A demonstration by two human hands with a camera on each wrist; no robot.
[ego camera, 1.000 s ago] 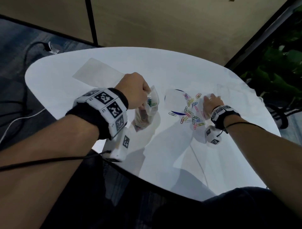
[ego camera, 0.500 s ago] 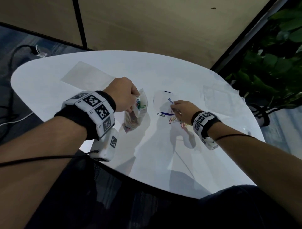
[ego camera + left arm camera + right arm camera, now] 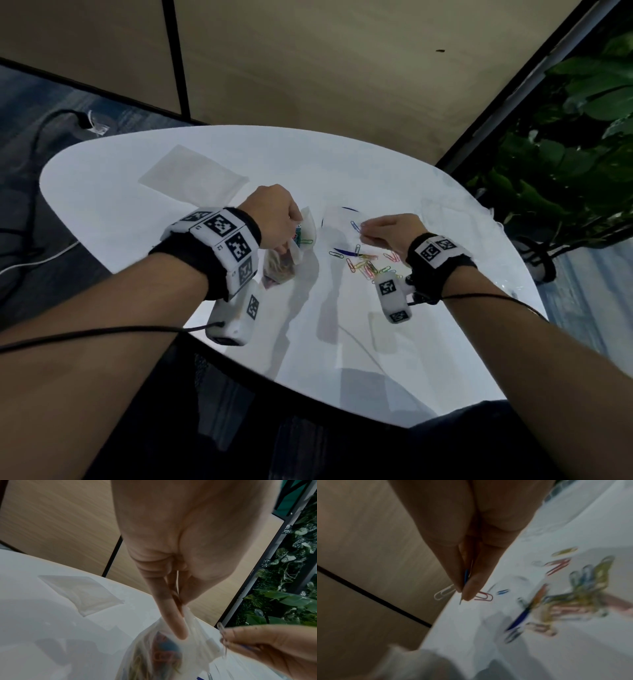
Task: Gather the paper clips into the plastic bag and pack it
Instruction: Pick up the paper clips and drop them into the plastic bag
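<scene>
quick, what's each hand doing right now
Left hand: pinching the plastic bag by its rim.
Right hand: pinching a few paper clips.

No readable text; only coded square markers on the wristbands [image 3: 226, 240].

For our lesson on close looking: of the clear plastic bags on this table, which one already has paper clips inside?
The bag pinched at its mouth by the left hand; coloured clips show through it. The flat bag at the table's far left looks empty.
</scene>
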